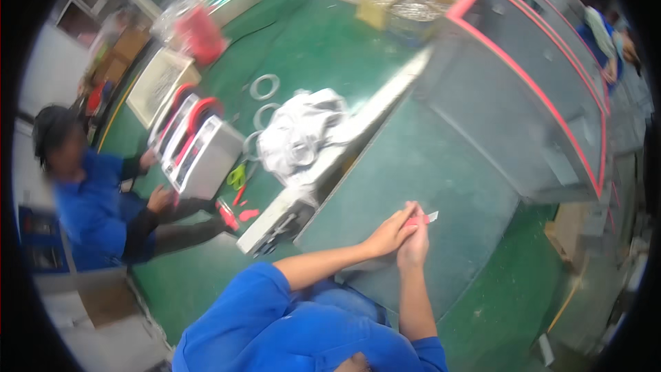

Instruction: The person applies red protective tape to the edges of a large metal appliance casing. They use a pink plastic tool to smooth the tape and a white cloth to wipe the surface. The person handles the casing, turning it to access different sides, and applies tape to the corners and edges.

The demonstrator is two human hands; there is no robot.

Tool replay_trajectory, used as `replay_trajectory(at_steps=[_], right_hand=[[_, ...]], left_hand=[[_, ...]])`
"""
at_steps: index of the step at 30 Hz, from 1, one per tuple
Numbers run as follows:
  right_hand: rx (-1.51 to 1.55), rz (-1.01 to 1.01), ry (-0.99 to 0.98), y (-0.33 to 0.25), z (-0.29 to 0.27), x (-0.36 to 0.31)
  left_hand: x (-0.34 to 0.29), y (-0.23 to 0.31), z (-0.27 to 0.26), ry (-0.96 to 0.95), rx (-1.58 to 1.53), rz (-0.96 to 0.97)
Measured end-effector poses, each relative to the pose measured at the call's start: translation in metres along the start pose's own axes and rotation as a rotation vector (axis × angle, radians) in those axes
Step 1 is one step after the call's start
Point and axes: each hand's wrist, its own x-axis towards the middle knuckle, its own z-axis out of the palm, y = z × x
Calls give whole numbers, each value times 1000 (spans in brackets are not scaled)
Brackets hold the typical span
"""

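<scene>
My two hands meet over the grey-green tabletop point(392, 179) in front of me. My left hand point(387, 235) reaches in from the left, its fingers lying against my right hand point(412, 251). Between them is what looks like a small red utility knife point(418, 220), its pale flat tip pointing right. The fingers of both hands are closed around it, and most of its handle is hidden. Just how the grip is shared between the hands is hard to see. Nothing else touches my hands.
Grey panels with pink-red edging point(509, 89) rise at the table's far right. Beyond its left edge lie a white bundle point(303, 131) and green-handled scissors point(236, 177) on the floor. At left, a person in blue point(96, 200) handles a white box point(206, 158). Filled crates point(406, 0) stand behind.
</scene>
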Motion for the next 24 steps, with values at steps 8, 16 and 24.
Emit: replay_trajectory(at_steps=[8,16,24], right_hand=[[-258,252,-13,70,48,-65],[-359,356,-47,109,67,-112],[-976,-430,-759,82,149,-140]], left_hand=[[-69,-53,-169,571,177,-101],[-134,-119,-258,713,841,-342],[-212,-61,-188,861,-350,-345]])
